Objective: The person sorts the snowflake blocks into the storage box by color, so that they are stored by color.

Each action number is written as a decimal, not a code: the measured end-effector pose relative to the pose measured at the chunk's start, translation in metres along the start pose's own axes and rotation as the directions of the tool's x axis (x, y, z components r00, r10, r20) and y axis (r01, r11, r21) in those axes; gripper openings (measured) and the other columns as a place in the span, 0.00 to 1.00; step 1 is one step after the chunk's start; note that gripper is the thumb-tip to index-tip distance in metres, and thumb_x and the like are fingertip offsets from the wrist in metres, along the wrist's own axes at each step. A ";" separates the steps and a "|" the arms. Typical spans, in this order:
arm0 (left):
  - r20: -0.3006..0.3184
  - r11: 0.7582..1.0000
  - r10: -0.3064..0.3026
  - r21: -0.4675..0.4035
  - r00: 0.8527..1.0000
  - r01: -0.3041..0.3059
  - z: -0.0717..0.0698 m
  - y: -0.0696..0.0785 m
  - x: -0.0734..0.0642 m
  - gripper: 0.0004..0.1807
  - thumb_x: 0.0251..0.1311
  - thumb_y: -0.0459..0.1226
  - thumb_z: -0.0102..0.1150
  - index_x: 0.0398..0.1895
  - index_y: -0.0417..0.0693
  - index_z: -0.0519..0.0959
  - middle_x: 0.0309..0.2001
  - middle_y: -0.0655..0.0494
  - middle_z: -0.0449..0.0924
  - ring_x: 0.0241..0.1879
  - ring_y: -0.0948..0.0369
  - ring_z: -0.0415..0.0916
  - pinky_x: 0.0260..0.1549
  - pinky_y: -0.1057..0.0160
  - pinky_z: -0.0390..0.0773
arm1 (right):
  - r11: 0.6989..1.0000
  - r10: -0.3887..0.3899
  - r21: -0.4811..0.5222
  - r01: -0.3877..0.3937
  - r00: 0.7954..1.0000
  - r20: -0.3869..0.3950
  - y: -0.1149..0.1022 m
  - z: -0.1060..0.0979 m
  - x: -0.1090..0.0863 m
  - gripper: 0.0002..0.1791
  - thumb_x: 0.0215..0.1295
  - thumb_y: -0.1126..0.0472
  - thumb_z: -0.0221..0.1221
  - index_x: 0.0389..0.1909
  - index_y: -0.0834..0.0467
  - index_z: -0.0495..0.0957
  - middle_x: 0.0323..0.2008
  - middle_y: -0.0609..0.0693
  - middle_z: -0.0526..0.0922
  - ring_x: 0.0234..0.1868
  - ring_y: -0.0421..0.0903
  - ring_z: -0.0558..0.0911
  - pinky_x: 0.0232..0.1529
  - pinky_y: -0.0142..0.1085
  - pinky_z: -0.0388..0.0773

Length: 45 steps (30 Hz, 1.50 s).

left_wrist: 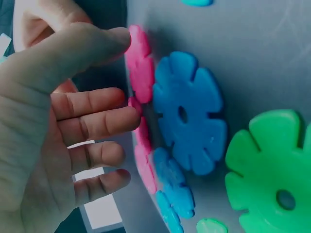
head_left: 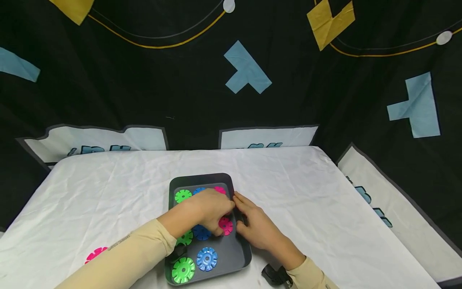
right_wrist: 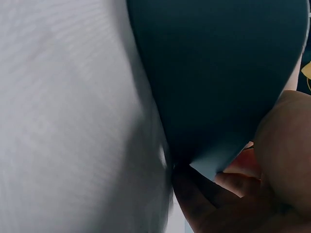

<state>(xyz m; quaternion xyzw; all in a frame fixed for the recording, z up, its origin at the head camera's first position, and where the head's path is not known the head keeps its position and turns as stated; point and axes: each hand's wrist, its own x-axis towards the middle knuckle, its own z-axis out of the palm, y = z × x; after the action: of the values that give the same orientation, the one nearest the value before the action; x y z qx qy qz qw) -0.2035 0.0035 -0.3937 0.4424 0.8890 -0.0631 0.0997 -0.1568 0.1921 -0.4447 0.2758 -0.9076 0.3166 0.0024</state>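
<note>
A dark grey tray (head_left: 231,257) lies on the white cloth, with several flower-shaped plastic discs set out in rows. My left hand (head_left: 209,208) reaches over its right side. In the left wrist view, the thumb is at the edge of a pink disc (left_wrist: 141,68), and the loosely extended fingers reach towards more pink discs along the wall. A blue disc (left_wrist: 194,116) and a green disc (left_wrist: 272,165) lie beside them. My right hand (head_left: 258,224) holds the tray's right wall, thumb over the rim and fingers along the outside.
A pink disc (head_left: 96,253) lies on the cloth left of the tray, partly behind the left sleeve (head_left: 126,253). Near the tray's front are a blue disc (head_left: 207,259) and a green disc (head_left: 183,269). A black patterned curtain (head_left: 195,88) hangs behind the table.
</note>
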 end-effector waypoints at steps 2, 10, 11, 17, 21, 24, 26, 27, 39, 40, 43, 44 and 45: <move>-0.046 1.000 0.004 -0.024 0.999 -0.005 -0.001 -0.004 -0.006 0.22 0.43 0.57 0.73 0.33 0.56 0.77 0.23 0.69 0.71 0.23 0.67 0.69 0.31 0.61 0.75 | 1.000 0.010 0.003 -0.010 1.000 0.004 -0.001 0.000 0.000 0.39 0.57 0.66 0.56 0.72 0.65 0.58 0.75 0.53 0.54 0.73 0.43 0.56 0.67 0.43 0.61; -0.269 0.979 -0.037 -0.202 0.962 -0.018 -0.008 -0.027 -0.042 0.19 0.53 0.51 0.65 0.44 0.52 0.79 0.32 0.66 0.77 0.28 0.69 0.72 0.32 0.63 0.76 | 0.999 0.043 0.001 -0.043 0.999 0.009 -0.004 0.000 0.000 0.39 0.58 0.65 0.56 0.73 0.64 0.57 0.75 0.51 0.53 0.73 0.43 0.54 0.67 0.43 0.61; -0.295 0.975 -0.052 -0.220 0.954 -0.015 -0.009 -0.030 -0.047 0.19 0.54 0.51 0.64 0.46 0.52 0.79 0.34 0.67 0.78 0.30 0.70 0.72 0.33 0.63 0.76 | 0.999 0.042 0.001 -0.042 0.999 0.007 -0.004 0.000 0.000 0.39 0.58 0.65 0.56 0.73 0.64 0.57 0.75 0.51 0.54 0.73 0.43 0.55 0.67 0.43 0.61; -0.394 0.939 -0.167 -0.344 0.904 0.023 -0.009 -0.040 -0.078 0.22 0.54 0.50 0.65 0.51 0.56 0.77 0.40 0.68 0.77 0.37 0.70 0.73 0.38 0.64 0.77 | 0.999 0.047 -0.001 -0.047 0.999 -0.002 -0.003 0.001 0.000 0.39 0.57 0.65 0.56 0.72 0.64 0.58 0.75 0.49 0.55 0.73 0.41 0.55 0.67 0.42 0.60; -0.436 0.916 -0.229 -0.400 0.870 0.041 -0.007 -0.043 -0.098 0.21 0.54 0.48 0.67 0.51 0.56 0.77 0.40 0.69 0.77 0.38 0.70 0.72 0.40 0.63 0.78 | 0.999 0.049 0.001 -0.049 0.999 -0.004 -0.003 0.002 -0.001 0.39 0.57 0.65 0.56 0.73 0.63 0.58 0.75 0.49 0.55 0.73 0.41 0.54 0.68 0.41 0.60; -0.445 0.902 -0.272 -0.426 0.853 0.066 -0.002 -0.046 -0.113 0.21 0.54 0.47 0.67 0.51 0.58 0.76 0.40 0.70 0.76 0.36 0.69 0.72 0.36 0.64 0.78 | 0.999 0.044 0.002 -0.044 0.999 -0.011 -0.003 0.003 -0.001 0.40 0.57 0.65 0.56 0.73 0.63 0.58 0.75 0.50 0.55 0.73 0.41 0.54 0.68 0.41 0.59; -0.440 0.892 -0.303 -0.442 0.845 0.089 0.002 -0.049 -0.124 0.20 0.54 0.45 0.67 0.51 0.57 0.76 0.41 0.70 0.76 0.35 0.67 0.71 0.33 0.65 0.77 | 0.999 0.042 0.003 -0.042 0.999 -0.015 -0.003 0.003 -0.001 0.40 0.56 0.65 0.56 0.72 0.64 0.59 0.75 0.50 0.55 0.73 0.41 0.54 0.68 0.41 0.59; -0.433 0.885 -0.323 -0.453 0.842 0.107 0.005 -0.050 -0.130 0.20 0.54 0.45 0.67 0.51 0.58 0.76 0.41 0.70 0.76 0.35 0.67 0.71 0.32 0.66 0.76 | 0.999 0.043 0.002 -0.043 0.999 -0.017 -0.003 0.003 -0.001 0.40 0.56 0.66 0.56 0.72 0.63 0.59 0.75 0.50 0.55 0.73 0.42 0.55 0.68 0.41 0.59; -0.335 0.794 -0.500 -0.545 0.799 0.268 0.049 -0.064 -0.207 0.22 0.54 0.43 0.70 0.51 0.59 0.74 0.37 0.66 0.72 0.31 0.63 0.68 0.22 0.69 0.70 | 0.999 0.049 0.014 -0.048 0.999 -0.023 -0.006 0.002 -0.003 0.39 0.56 0.66 0.57 0.72 0.64 0.59 0.74 0.49 0.56 0.73 0.41 0.55 0.67 0.40 0.59; -0.336 0.792 -0.500 -0.551 0.798 0.265 0.054 -0.065 -0.214 0.22 0.53 0.43 0.70 0.51 0.59 0.74 0.37 0.66 0.72 0.31 0.64 0.68 0.23 0.70 0.70 | 0.999 0.048 0.014 -0.048 0.999 -0.022 -0.006 0.002 -0.003 0.39 0.56 0.66 0.57 0.72 0.64 0.59 0.74 0.50 0.56 0.73 0.41 0.55 0.67 0.40 0.59; -0.352 0.793 -0.484 -0.562 0.801 0.233 0.068 -0.070 -0.233 0.23 0.53 0.44 0.71 0.51 0.57 0.74 0.37 0.66 0.72 0.33 0.65 0.68 0.25 0.70 0.71 | 0.999 0.047 0.010 -0.047 0.999 -0.022 -0.006 0.002 -0.001 0.39 0.56 0.66 0.57 0.72 0.64 0.59 0.75 0.50 0.56 0.73 0.41 0.55 0.68 0.40 0.59; -0.359 0.797 -0.476 -0.563 0.803 0.221 0.072 -0.071 -0.239 0.23 0.52 0.44 0.72 0.51 0.56 0.74 0.37 0.66 0.72 0.33 0.65 0.68 0.27 0.69 0.71 | 0.999 0.048 0.009 -0.048 0.999 -0.022 -0.006 0.002 -0.001 0.39 0.56 0.66 0.57 0.72 0.64 0.59 0.75 0.49 0.56 0.73 0.41 0.55 0.67 0.40 0.59; -0.353 0.794 -0.472 -0.568 0.808 0.216 0.077 -0.071 -0.245 0.24 0.52 0.45 0.72 0.51 0.56 0.74 0.38 0.67 0.72 0.35 0.65 0.68 0.28 0.69 0.72 | 0.999 0.045 0.009 -0.044 0.999 -0.025 -0.006 0.002 -0.001 0.39 0.56 0.66 0.57 0.72 0.64 0.59 0.74 0.50 0.56 0.73 0.41 0.55 0.67 0.41 0.60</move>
<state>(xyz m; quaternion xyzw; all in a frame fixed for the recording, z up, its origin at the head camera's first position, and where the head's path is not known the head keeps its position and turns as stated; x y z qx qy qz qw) -0.1070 -0.2443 -0.4097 0.2269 0.9373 0.2633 -0.0248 -0.1526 0.1870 -0.4430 0.2515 -0.9121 0.3238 0.0056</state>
